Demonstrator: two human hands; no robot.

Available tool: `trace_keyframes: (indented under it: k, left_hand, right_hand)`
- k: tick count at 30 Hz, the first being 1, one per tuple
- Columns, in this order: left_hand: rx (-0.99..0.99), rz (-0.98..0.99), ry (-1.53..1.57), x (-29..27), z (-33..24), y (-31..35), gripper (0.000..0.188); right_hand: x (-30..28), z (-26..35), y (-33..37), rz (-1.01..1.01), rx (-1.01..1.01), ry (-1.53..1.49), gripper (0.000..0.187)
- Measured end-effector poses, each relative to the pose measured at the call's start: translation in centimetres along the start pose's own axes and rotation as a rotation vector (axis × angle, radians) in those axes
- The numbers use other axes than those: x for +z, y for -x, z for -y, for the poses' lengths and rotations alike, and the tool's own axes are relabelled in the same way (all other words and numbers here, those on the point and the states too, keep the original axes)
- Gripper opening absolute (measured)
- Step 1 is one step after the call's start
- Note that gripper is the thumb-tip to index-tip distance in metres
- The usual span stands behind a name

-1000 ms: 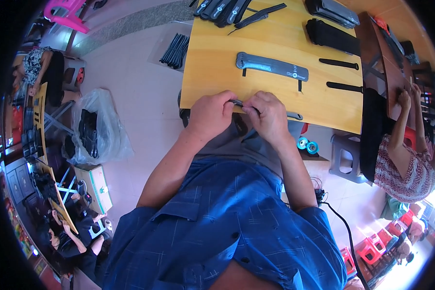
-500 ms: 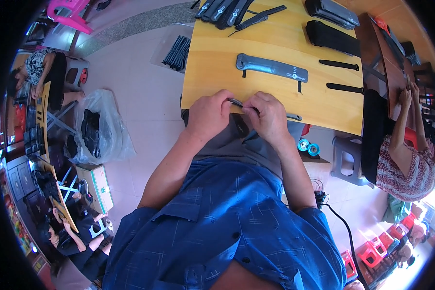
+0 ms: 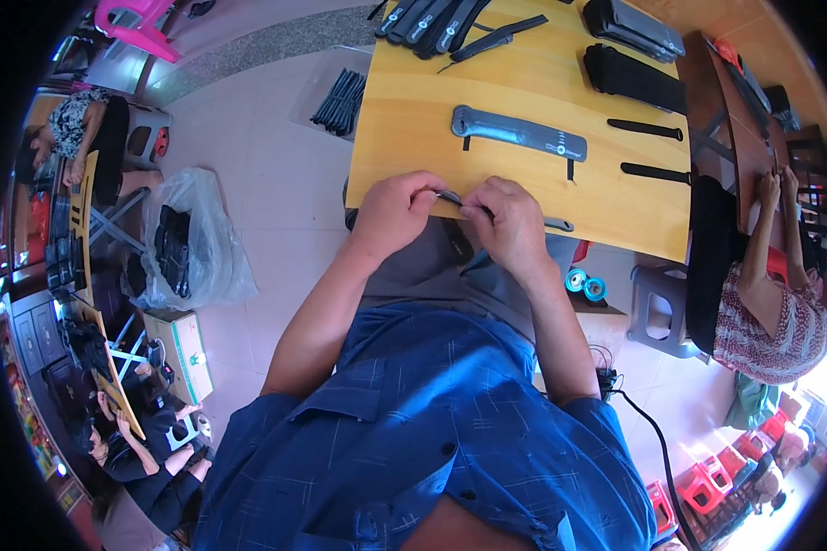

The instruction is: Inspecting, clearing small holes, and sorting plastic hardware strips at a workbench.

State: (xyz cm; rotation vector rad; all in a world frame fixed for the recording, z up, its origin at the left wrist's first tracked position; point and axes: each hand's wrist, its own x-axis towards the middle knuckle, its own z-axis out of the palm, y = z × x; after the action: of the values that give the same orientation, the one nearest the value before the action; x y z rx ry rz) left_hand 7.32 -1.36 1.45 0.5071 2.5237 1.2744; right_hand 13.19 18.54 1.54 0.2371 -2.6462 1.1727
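Observation:
At the near edge of the wooden table, my left hand and my right hand are closed on a narrow dark strap, each pinching it with a short stretch showing between them. A grey, rounded strap end pokes out past my right hand, seemingly part of the same strap; my fingers cover the middle. Just beyond my hands lies a flat grey padded sleeve, with two small black tabs sticking out from its near side. To its right, two black straps rest side by side.
More grey sleeves and loose black straps lie at the far left of the table, with stacked black pieces at the far right. A bundle of dark strips sits left of it. A grey stool and another person are at right.
My left fingertips have drawn back very slightly, and the strap between my hands sits at nearly the same place. The whole view has shifted a little.

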Motion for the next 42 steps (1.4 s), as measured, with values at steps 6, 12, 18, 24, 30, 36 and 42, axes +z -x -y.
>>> trace_keyframes:
  k: [6, 12, 18, 24, 30, 36, 42]
  left_hand:
    - [-0.041, 0.032, 0.002, -0.2, -0.1, -0.3, 0.021]
    - [-0.036, 0.018, -0.007, -0.2, 0.1, -0.3, 0.021]
    - [0.06, -0.056, 0.075, 0.5, -0.2, 0.9, 0.019]
    - [0.177, -0.199, 0.186, 1.1, -3.7, 1.7, 0.017]
    - [0.3, -0.211, 0.227, 3.0, -5.3, 2.2, 0.016]
    - [0.296, -0.202, 0.304, 2.8, -5.6, 2.3, 0.015]
    - [0.189, -0.095, 0.392, 3.0, -5.9, 2.9, 0.016]
  right_hand:
    - [-0.1, 0.0, -0.1, -0.001, -0.027, 0.016, 0.006]
    - [0.1, -0.1, -0.2, -0.005, -0.039, 0.028, 0.006]
    - [-0.8, 0.9, 0.4, -0.258, -0.281, 0.276, 0.013]
    - [-1.0, 4.0, 4.4, -0.352, -0.164, 0.09, 0.016]
    - [2.5, 1.2, 4.5, -0.267, 0.493, -0.861, 0.024]
    - [2.6, 1.9, 4.5, -0.306, 0.415, -0.778, 0.022]
    - [2.2, 2.1, 4.8, -0.356, 0.361, -0.49, 0.018]
